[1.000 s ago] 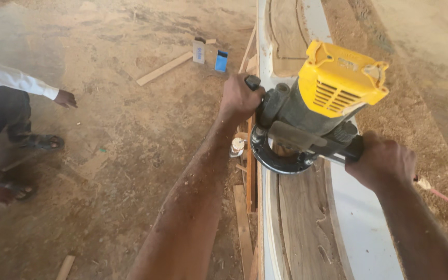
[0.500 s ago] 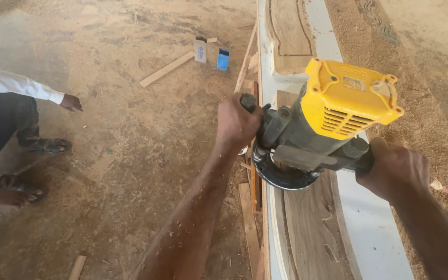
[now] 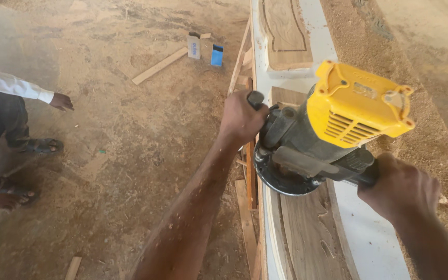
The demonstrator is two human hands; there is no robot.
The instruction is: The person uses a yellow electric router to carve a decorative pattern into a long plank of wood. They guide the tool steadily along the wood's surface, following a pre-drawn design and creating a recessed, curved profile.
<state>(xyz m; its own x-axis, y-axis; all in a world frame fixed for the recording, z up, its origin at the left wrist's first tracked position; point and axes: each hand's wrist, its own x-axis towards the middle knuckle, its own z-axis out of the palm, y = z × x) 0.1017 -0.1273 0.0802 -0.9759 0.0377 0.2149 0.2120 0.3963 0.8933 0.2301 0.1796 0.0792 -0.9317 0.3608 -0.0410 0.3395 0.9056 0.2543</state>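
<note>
router with yellow motor cap is sitting base-down on the wood panel, at the near end of the long white board, and both of the person's hands are closed on its side handles: the left hand is wrapping the black knob on the left, the right hand is gripping the handle on the right, fingers fully curled in each case. compared with the frames half a second and a second back, the tool is lying a little nearer to the camera along the panel's curved edge, and the round base is now overhanging the left rim slightly; this is read as the cut progressing along that edge, grip unchanged. sawdust is covering the floor to the left. another person's hand, in a white sleeve, is staying low near the ground at far left, well apart from the tool. two small boxes and a wood strip are lying farther off.
</note>
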